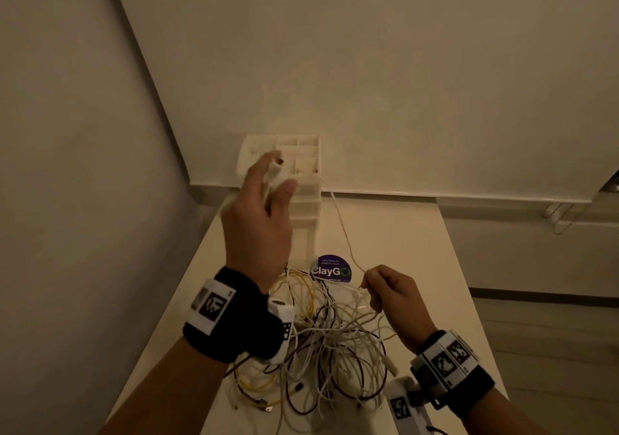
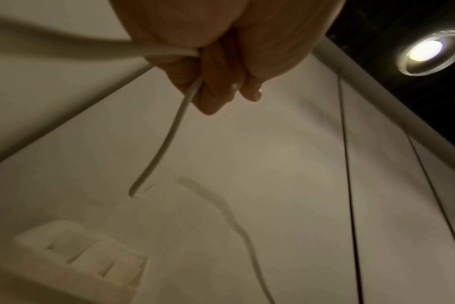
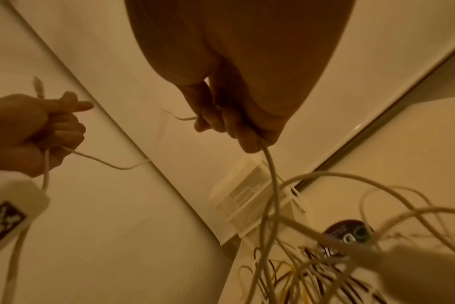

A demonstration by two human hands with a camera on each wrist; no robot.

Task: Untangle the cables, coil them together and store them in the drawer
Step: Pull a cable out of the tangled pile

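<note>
A tangle of white, yellow and dark cables [image 1: 328,344] lies on the pale table [image 1: 418,233] near its front. My left hand [image 1: 264,197] is raised above the table and grips one end of a white cable [image 1: 341,223], its plug [image 1: 275,166] sticking out past the fingers. That cable [image 2: 166,139] runs down and right to my right hand [image 1: 388,287], which pinches it just above the tangle. In the right wrist view the right hand's fingers [image 3: 229,123] curl round the cable [image 3: 271,172], and the left hand [image 3: 37,131] shows at the left. A white drawer unit [image 1: 303,180] stands at the table's back.
A round purple sticker [image 1: 331,269] lies on the table between the drawer unit and the tangle. Walls meet in a corner behind the table's left back. A ceiling lamp [image 2: 426,51] shows in the left wrist view.
</note>
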